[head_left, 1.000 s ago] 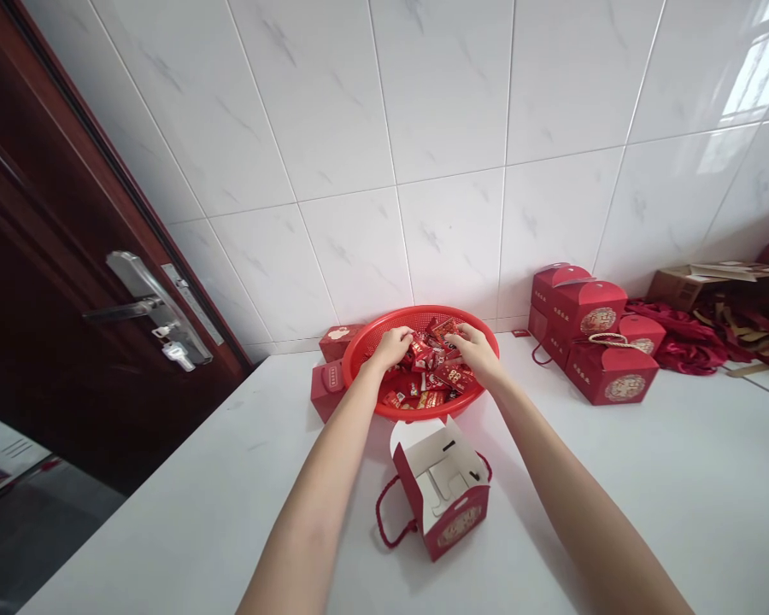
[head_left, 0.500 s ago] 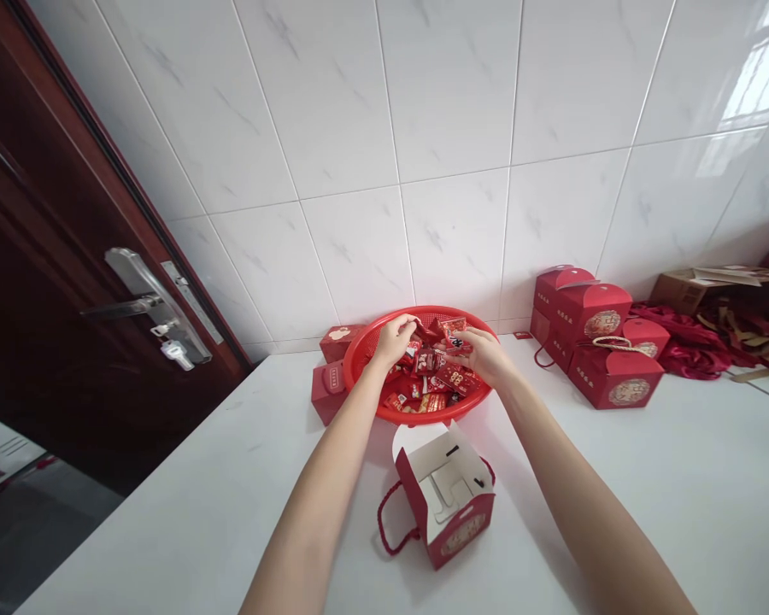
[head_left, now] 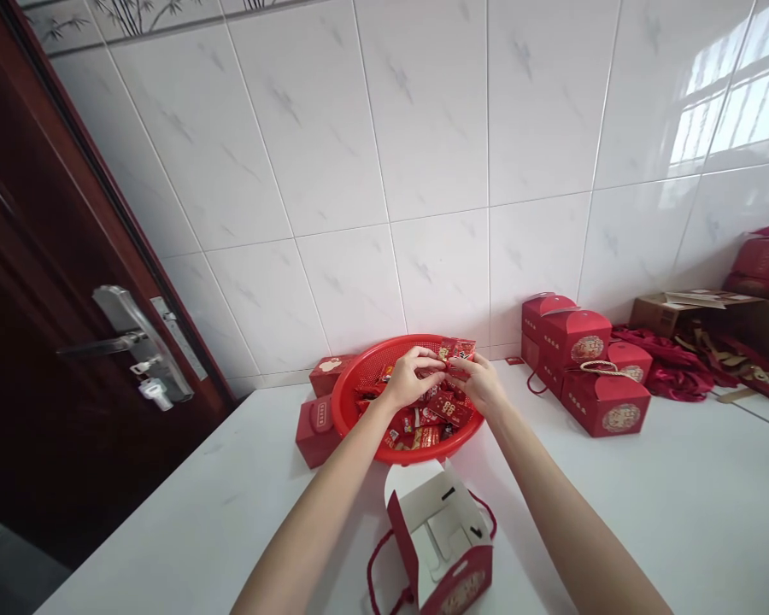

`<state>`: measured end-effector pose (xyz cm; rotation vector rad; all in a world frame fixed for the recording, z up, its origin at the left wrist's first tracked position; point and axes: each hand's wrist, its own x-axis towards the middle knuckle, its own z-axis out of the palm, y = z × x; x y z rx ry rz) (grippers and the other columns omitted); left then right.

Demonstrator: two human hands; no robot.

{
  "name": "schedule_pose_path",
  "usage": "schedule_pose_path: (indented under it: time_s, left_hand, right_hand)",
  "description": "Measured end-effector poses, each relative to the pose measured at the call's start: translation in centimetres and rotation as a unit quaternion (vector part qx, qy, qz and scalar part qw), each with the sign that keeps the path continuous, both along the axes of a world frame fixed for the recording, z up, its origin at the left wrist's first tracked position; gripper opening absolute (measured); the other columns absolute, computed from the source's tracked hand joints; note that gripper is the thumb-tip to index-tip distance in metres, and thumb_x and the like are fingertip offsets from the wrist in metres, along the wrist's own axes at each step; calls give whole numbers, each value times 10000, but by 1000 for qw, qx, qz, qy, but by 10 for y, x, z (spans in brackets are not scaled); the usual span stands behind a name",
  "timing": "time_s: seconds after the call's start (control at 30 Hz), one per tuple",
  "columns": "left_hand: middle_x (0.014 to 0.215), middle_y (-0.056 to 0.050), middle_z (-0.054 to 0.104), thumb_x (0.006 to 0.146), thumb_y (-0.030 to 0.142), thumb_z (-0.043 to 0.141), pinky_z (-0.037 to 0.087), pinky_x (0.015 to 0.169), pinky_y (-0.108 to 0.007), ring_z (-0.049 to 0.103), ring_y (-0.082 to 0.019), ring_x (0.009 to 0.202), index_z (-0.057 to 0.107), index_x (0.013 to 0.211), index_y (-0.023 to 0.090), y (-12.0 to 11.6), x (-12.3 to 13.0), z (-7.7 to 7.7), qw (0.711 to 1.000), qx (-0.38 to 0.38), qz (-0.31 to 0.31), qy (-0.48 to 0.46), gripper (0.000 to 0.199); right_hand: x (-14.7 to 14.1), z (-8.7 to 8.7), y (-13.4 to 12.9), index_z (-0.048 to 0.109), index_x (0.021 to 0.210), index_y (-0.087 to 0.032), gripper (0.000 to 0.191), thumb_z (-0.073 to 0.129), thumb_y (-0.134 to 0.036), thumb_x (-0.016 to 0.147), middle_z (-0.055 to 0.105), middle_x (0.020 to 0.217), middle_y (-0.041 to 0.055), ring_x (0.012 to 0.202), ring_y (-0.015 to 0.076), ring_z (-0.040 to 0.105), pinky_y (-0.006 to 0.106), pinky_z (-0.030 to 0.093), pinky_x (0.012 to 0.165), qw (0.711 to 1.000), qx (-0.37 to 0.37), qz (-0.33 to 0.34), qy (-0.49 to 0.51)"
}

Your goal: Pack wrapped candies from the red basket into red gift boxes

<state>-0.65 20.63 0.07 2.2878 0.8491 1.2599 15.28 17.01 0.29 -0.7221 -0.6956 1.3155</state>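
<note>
Head view: right hand (head_left: 483, 386) has its fingers closed on a red printed packet (head_left: 458, 348), above the red plastic basket (head_left: 344, 410). Left hand (head_left: 412, 377) is beside it, fingers partly curled; its hold cannot be determined. Open red gift box (head_left: 439, 534) stands before the basket, on the white tabletop (head_left: 185, 521).

Showing no words or numbers clear enough to read. Displaying paired gold sign, resembling double-happiness character, on flat dark-red packet (head_left: 449, 408) in round red plastic basket (head_left: 416, 457). Carrying print too small to read on shiny red-and-gold packet (head_left: 460, 348) near basket's far rim. Bearing round gold emblems on fronts, short rows of unreadable pale characters on sides of stacked red cardboard boxes (head_left: 564, 343). Repeating round emblem on open red cardboard box (head_left: 471, 576).
</note>
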Motion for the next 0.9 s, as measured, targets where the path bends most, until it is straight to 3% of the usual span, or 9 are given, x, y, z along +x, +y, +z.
schedule_pose_path:
  time_s: [0.2, 0.33, 0.57, 0.63, 0.7, 0.8, 0.9]
  left_hand:
    - [969, -59, 657, 792, 215, 734, 559, 840, -334, 664, -200, 921, 794, 863, 218, -6, 0, 3, 998, 29, 12, 62, 93]
    - [907, -45, 675, 817, 195, 677, 544, 745, -293, 651, -163, 785, 769, 886, 198, -11, 4, 6, 995, 8, 24, 94, 115]
    - [810, -30, 702, 771, 139, 632, 511, 719, -280, 652, -170, 744, 725, 760, 175, -12, 6, 4, 982, -31, 29, 185, 101]
    - [853, -26, 728, 691, 135, 698, 515, 736, -285, 675, -191, 779, 751, 804, 188, -12, 6, 1, 972, -52, 3, 231, 135]
    - [997, -36, 745, 638, 138, 744, 519, 800, -303, 689, -235, 911, 769, 937, 214, -12, 8, -3, 951, -66, -28, 302, 309]
    - [1208, -56, 700, 671, 171, 750, 503, 897, -334, 640, -282, 1108, 731, 1131, 257, -12, 12, -7, 908, -59, -47, 413, 468]
    - [1148, -58, 712, 701, 205, 748, 502, 888, -344, 639, -294, 1101, 733, 1114, 276, -11, 16, -10, 899, -43, -26, 435, 419]
  right_hand:
    - [-3, 1, -4, 635, 759, -202, 306, 821, -153, 521, 715, 750, 0, 693, 161, 684, 276, 595, 615, 999, 0, 9, -34]
    - [-5, 2, -6, 635, 761, -204, 267, 815, -192, 565, 718, 768, -2, 699, 160, 684, 259, 594, 587, 999, 1, -5, -44]
    - [-7, 7, -7, 629, 742, -202, 156, 747, -200, 641, 685, 694, -29, 619, 127, 642, 246, 594, 549, 998, -16, -60, -30]
    - [-7, 8, -8, 613, 732, -204, 151, 740, -207, 652, 677, 680, -32, 602, 122, 641, 241, 593, 549, 997, -18, -67, -22]
    - [-7, 9, -9, 607, 728, -202, 154, 742, -212, 655, 677, 676, -28, 601, 125, 651, 231, 586, 538, 998, -18, -66, -18]
    - [-7, 11, -11, 603, 723, -200, 171, 756, -205, 645, 679, 672, -23, 600, 134, 664, 229, 580, 519, 998, -20, -58, -14]
    - [-6, 12, -13, 595, 718, -203, 194, 769, -194, 632, 685, 683, -22, 607, 148, 675, 245, 587, 520, 998, -21, -55, -10]
